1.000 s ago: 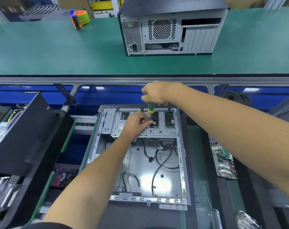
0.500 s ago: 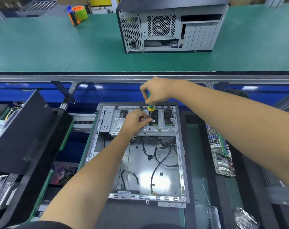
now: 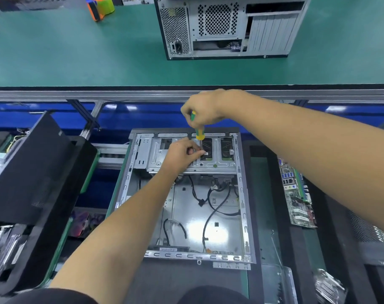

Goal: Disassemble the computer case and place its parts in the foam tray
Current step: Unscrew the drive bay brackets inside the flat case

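An opened case (image 3: 186, 194) is seen lying flat below the head camera, its side panel off and loose black cables (image 3: 213, 207) shown on its bare metal floor. At its far end a drive cage (image 3: 186, 156) is bolted across the frame. A screwdriver (image 3: 199, 133) with a green and yellow handle is gripped from above by the right hand (image 3: 203, 108), fingers curled round the handle; most of the handle is hidden in the fist, and the shaft and tip are too thin to be made out. The left hand (image 3: 182, 154) is laid on the cage just beside the tool, fingers curled with thumb and forefinger pinched together; whether a screw is held there cannot be told. A motherboard (image 3: 296, 194) is seen to the right, partly covered by the right forearm. A black panel (image 3: 29, 167) leans at the left. A second case (image 3: 230, 27), cut off at the top edge, stands on the green bench (image 3: 77, 51) beyond.
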The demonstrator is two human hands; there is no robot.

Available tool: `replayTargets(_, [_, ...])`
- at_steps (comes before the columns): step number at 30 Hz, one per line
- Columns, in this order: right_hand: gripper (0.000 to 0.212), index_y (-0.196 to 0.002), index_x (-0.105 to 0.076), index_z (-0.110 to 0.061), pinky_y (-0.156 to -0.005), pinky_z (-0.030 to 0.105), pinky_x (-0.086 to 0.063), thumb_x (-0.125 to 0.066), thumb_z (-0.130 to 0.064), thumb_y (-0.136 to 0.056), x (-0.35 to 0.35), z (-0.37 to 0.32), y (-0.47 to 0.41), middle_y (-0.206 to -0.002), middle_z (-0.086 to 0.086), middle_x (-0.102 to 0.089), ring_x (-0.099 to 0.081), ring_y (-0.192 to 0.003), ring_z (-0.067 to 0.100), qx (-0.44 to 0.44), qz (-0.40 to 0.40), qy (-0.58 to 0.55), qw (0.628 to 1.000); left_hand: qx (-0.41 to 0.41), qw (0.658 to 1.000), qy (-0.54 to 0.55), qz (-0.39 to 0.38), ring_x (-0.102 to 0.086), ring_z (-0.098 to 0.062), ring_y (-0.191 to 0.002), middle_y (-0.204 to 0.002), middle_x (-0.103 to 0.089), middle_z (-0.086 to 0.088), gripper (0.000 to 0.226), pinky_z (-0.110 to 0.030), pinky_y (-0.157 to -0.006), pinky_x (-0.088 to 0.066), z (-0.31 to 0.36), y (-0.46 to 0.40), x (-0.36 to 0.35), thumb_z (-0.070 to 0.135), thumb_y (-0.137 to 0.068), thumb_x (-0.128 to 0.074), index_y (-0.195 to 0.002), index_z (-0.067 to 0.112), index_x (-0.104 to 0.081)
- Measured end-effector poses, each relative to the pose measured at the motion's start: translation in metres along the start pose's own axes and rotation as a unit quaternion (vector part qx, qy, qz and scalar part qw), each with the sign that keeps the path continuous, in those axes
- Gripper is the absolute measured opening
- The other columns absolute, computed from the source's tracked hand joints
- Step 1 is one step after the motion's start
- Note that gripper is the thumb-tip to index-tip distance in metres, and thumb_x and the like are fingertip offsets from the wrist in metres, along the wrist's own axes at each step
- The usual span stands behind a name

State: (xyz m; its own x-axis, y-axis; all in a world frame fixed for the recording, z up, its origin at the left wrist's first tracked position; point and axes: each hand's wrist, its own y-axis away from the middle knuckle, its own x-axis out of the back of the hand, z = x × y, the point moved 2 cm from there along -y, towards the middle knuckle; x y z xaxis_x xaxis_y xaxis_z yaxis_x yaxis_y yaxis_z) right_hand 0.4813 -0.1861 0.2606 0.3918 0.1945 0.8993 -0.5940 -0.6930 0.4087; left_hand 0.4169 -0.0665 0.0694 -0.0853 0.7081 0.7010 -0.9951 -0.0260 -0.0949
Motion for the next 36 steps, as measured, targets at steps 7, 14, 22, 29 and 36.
replayTargets(7, [0.013,-0.09,-0.05,-0.025,-0.055,0.033,-0.029,-0.051,-0.036,-0.097,-0.002,0.008,-0.003,-0.084,-0.001,-0.054,-0.048,-0.069,0.015,-0.016,0.026,0.087,0.996,0.0,1.0,0.01,-0.003,-0.049,-0.01,-0.064,-0.073,-0.059,-0.004,0.014,-0.014,-0.06,-0.036,0.003,0.002,0.001,0.03,-0.085,-0.083,-0.086,0.017,-0.077])
replayTargets(14, [0.017,-0.077,-0.056,-0.015,-0.06,0.041,-0.047,-0.05,0.0,-0.082,0.001,-0.006,-0.002,-0.084,0.01,-0.066,-0.056,-0.071,0.026,0.065,-0.057,-0.037,0.996,-0.012,1.0,-0.005,0.008,-0.047,-0.01,-0.062,-0.072,-0.058,-0.003,0.017,-0.02,-0.058,-0.036,0.001,0.001,0.001,0.034,-0.084,-0.084,-0.089,0.018,-0.078])
replayTargets(22, [0.022,-0.096,-0.042,-0.022,-0.062,0.036,-0.033,-0.04,-0.043,-0.102,-0.001,0.001,-0.003,-0.076,-0.002,-0.043,-0.048,-0.079,0.027,-0.011,0.024,0.171,0.985,-0.018,1.0,-0.016,0.005,-0.049,-0.006,-0.061,-0.071,-0.056,0.004,0.013,-0.012,-0.059,-0.038,-0.002,0.001,-0.002,0.034,-0.085,-0.083,-0.086,0.024,-0.075])
replayTargets(29, [0.028,-0.075,-0.068,-0.023,-0.063,0.03,-0.052,-0.051,0.0,-0.078,-0.004,0.006,0.0,-0.086,-0.002,-0.073,-0.065,-0.079,0.015,0.036,0.0,-0.059,0.998,-0.026,1.0,-0.008,0.013,-0.047,-0.004,-0.057,-0.07,-0.057,0.002,0.014,-0.011,-0.057,-0.036,0.0,0.001,0.0,0.029,-0.084,-0.084,-0.087,0.018,-0.076])
replayTargets(36, [0.019,-0.102,-0.04,-0.022,-0.057,0.035,-0.027,-0.038,-0.041,-0.103,-0.003,0.02,0.003,-0.076,0.0,-0.041,-0.039,-0.064,0.017,-0.026,0.046,0.137,0.989,-0.031,0.999,0.004,0.008,-0.051,-0.003,-0.063,-0.068,-0.052,0.007,0.014,-0.009,-0.059,-0.038,-0.001,0.001,-0.001,0.027,-0.085,-0.084,-0.086,0.015,-0.076])
